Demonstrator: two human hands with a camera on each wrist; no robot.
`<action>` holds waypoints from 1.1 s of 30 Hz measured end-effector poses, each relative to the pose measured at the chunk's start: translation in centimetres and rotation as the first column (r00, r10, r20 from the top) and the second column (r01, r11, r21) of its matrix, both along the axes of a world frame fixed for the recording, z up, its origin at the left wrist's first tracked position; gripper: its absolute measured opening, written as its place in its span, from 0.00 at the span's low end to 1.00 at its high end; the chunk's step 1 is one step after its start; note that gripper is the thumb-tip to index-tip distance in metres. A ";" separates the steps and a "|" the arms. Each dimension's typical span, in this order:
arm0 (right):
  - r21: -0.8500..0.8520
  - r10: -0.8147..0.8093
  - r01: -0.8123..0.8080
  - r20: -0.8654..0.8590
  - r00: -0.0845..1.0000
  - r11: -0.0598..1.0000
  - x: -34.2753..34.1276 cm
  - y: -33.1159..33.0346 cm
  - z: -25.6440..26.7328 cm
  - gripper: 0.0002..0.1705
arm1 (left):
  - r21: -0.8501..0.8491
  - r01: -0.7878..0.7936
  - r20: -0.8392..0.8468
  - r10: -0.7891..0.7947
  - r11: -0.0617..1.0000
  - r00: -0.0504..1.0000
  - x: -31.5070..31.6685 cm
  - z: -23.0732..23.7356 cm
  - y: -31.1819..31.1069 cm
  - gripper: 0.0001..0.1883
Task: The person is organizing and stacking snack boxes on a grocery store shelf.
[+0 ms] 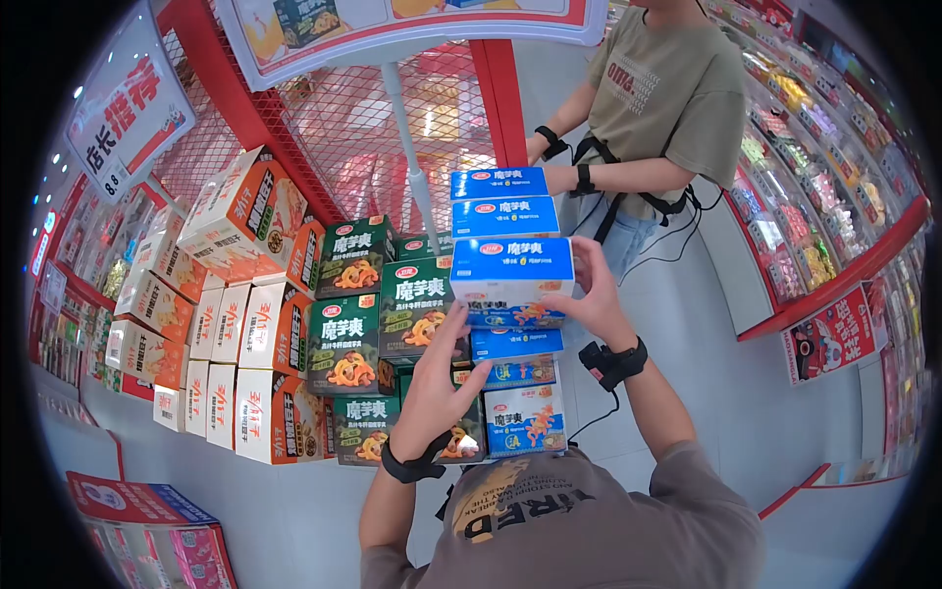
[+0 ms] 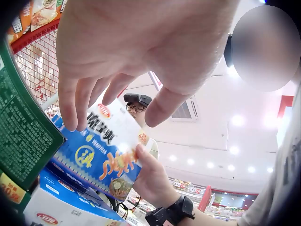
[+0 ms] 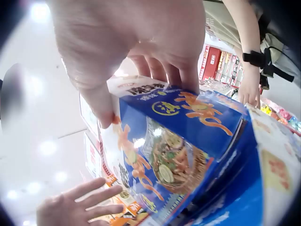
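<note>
A blue-and-white snack box with noodle-like pictures sits on a stack of similar boxes. My right hand grips its right side; in the right wrist view the thumb and fingers span its upper part. My left hand is at the box's near left corner, its fingers spread and loosely straight. The right wrist view shows that left hand open beside the box. Below stand more blue boxes, and two others are behind. Green snack boxes stand close on the left.
Orange-and-white boxes are piled farther left. A red mesh panel and a sign pole rise behind the stacks. Another person stands at the back right. Shelves of packaged goods line the right side.
</note>
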State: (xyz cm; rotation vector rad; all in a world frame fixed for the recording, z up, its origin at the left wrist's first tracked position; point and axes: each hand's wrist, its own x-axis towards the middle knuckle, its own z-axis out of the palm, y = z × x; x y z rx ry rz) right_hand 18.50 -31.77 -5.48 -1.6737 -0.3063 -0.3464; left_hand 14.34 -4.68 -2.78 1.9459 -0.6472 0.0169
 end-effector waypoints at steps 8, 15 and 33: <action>-0.142 -0.075 0.072 -0.014 0.997 0.987 -0.7 -0.4 -2.9 0.47 | -0.059 -0.072 -0.032 0.070 0.996 0.997 -0.6 -0.8 0.0 0.35; -0.015 -0.102 0.101 -0.110 0.989 0.995 -1.8 -0.3 -0.5 0.37 | -0.035 -0.046 0.007 0.046 0.998 0.999 -0.6 0.4 -0.4 0.28; 0.429 0.009 0.280 -0.558 0.830 0.859 -3.3 0.4 -1.6 0.26 | 0.021 -0.096 0.105 0.093 0.995 0.990 -1.9 1.3 -1.4 0.19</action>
